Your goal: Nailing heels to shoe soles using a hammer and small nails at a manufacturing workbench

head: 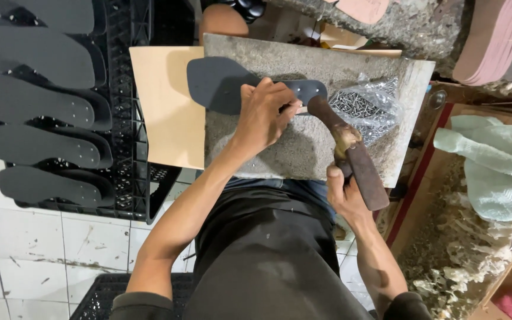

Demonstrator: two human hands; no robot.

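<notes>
I had my left hand (265, 115) pinning the dark sole (220, 83) on the stone slab (303, 148), right hand (344, 192) gripping the hammer (351, 151), with a crate (131, 148) of soles beside the slab.

White tiled floor (25, 249), scuffed and stained, at left. A black plastic crate (131, 148) stands on it, with another crate (99, 299) at the near edge. At right, a wooden tray (440, 160) with a red-edged rim holds pale shavings (475, 249) and a light green cloth (493, 172).
</notes>
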